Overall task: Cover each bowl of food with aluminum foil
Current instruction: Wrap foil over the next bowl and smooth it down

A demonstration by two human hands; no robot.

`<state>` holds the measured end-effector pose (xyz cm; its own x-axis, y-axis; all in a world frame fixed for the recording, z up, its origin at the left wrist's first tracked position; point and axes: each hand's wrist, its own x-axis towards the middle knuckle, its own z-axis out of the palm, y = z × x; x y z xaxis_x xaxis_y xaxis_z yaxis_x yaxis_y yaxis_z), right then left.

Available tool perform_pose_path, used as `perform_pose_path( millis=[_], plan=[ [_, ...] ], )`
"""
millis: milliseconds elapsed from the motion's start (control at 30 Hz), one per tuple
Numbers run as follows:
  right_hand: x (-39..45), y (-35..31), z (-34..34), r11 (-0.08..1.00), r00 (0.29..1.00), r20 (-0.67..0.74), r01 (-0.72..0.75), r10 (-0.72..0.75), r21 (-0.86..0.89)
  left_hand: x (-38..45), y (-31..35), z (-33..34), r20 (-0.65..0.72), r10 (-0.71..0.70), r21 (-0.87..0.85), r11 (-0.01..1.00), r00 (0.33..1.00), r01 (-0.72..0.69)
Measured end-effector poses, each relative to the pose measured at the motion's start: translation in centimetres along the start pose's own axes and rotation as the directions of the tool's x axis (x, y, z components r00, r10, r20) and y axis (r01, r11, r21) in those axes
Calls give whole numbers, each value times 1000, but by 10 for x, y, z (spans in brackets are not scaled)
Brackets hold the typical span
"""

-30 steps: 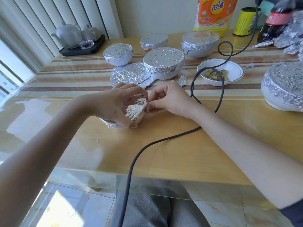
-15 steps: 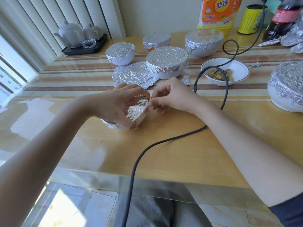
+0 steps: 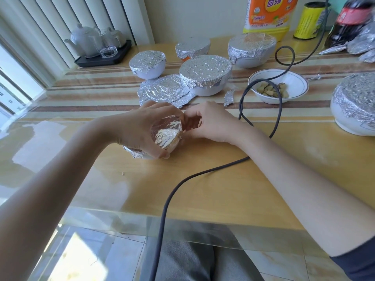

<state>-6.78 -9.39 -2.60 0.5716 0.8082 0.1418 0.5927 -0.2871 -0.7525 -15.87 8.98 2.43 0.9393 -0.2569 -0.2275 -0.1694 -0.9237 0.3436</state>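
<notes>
Foil [image 3: 166,134] on the small bowl [image 3: 172,147] nearest us is what we are working: the bowl sits near the middle of the table [image 3: 223,189], tipped toward our right, its top already silvered. Our left hand [image 3: 142,128] wraps over it from the left, fingers curled round rim and side, gripping it. Our right hand [image 3: 211,124] sits against the bowl's right edge with fingers curled in toward the foil's rim; it looks like a pinch on the foil edge, though the fingertips are partly hidden. We judge this as the crimping step, pressing the overhang down round the rim. A dark cable [image 3: 182,183] snakes across the table just right of our hands.

Next we would turn the bowl in the left hand and fold the loose edge under, gently, since thin foil tears.

Farther out lie a crumpled foil sheet [image 3: 162,92] and a torn scrap [image 3: 228,97]. Beyond, one open bowl [image 3: 278,87] of food waits uncovered, well apart from us, under a cable loop. Five covered bowls stand around it.
</notes>
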Motion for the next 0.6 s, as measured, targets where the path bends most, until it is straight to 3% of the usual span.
perform_pose_path(
  millis=[300, 367, 467, 533, 600],
  plan=[
    [5, 2, 1, 1000, 999, -38, 12, -12, -18, 0, 2, 0, 13, -13, -3, 1000, 1000, 14],
    [8, 3, -1, 995, 995, -91, 20, -29, -98, 0, 1, 0, 15, -15, 4, 1000, 1000, 14],
    [11, -2, -6, 936, 985, -164, -10, -52, -353, 1, 0, -1, 15, -23, 10, 1000, 1000, 23],
    [12, -6, -8, 881, 987, -136, 13, -88, -473, 1, 0, -1, 21, -28, 22, 999, 999, 27],
    [10, -8, -9, 876, 991, -103, 25, -85, -481, 1, 1, -1, 30, -59, 28, 998, 998, 59]
  ],
)
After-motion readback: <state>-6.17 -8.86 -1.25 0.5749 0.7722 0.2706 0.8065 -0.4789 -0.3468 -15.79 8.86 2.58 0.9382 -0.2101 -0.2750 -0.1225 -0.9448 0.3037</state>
